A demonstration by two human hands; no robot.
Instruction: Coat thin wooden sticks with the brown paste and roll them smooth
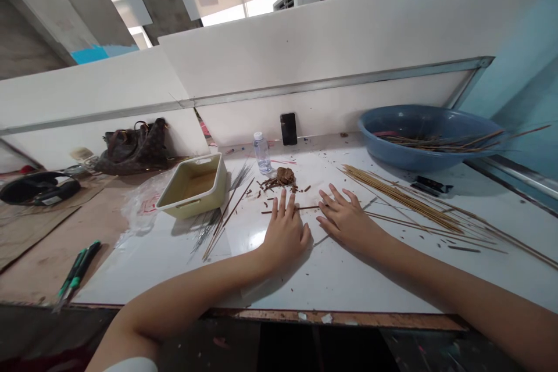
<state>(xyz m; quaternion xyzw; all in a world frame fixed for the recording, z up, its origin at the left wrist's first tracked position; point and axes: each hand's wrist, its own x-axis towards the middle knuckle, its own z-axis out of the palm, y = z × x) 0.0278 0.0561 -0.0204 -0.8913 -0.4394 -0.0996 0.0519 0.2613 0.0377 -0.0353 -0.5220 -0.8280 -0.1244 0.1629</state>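
Note:
My left hand [285, 233] lies palm down on the white tabletop [331, 282], its fingers spread and their tips at a thin brown stick [290, 209]. My right hand [344, 222] rests close by, also palm down with fingers apart, and its fingertips are near the stick's right end. Neither hand visibly grips anything. Just beyond the hands sits a small heap of brown wood shavings [279, 179]. To the right, a long bundle of thin bamboo sticks [403, 197] lies fanned across the table.
A blue plastic basin [429, 133] holding sticks stands at back right. A cream tray [194, 187], water bottle [262, 153], upright phone [288, 129], and green-handled tools [76, 269] are nearby. A dark handbag [135, 150] sits left. A white panel [322, 40] backs the table.

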